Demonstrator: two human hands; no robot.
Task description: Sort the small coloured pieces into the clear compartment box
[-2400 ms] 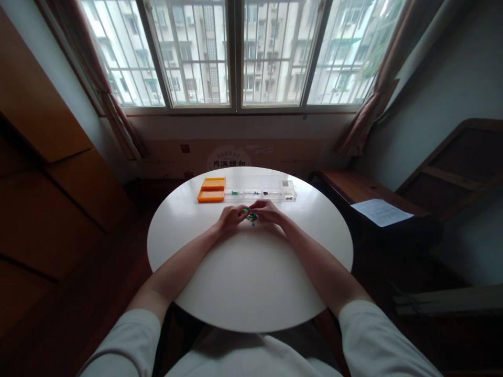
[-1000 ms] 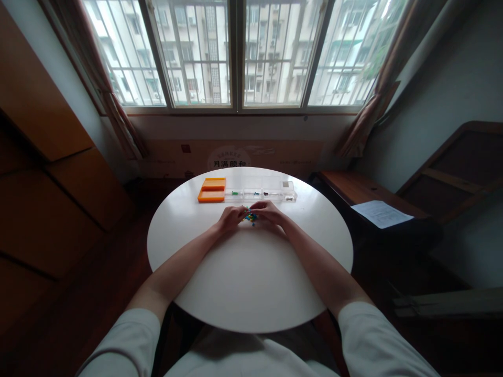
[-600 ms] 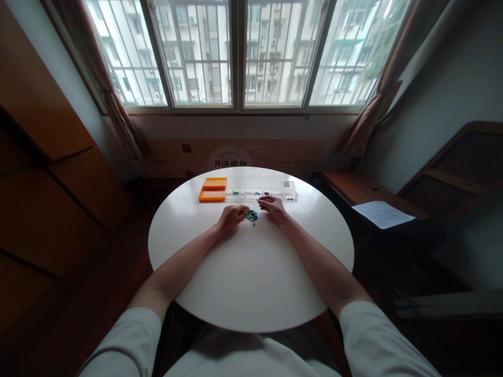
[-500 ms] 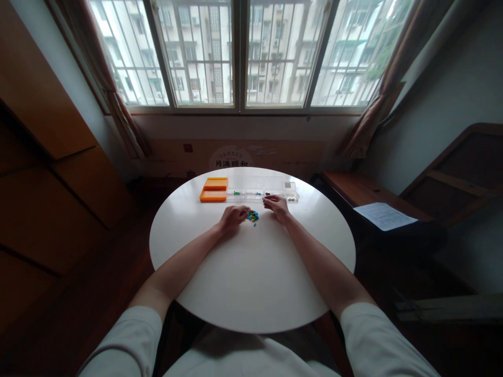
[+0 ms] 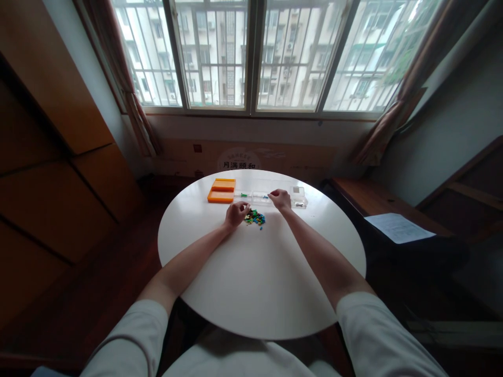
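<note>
And there's the left hand [image 5: 236,213] at the pile's nine o'clock, right hand [image 5: 281,199] at two by the clear box [image 5: 256,201], fingertips narrowed, any grip untellable, the coloured pile [image 5: 257,218] apparently central for easy reach.

A big window [image 5: 253,63] shows pale buildings [image 5: 214,78] outside, with a curtain [image 5: 135,107] on each side. Below is a long brown panel [image 5: 283,157] with dark writing. White paper [image 5: 398,228] lies on a brown bench [image 5: 361,193], and a brown cupboard [image 5: 94,193] stands at the left
</note>
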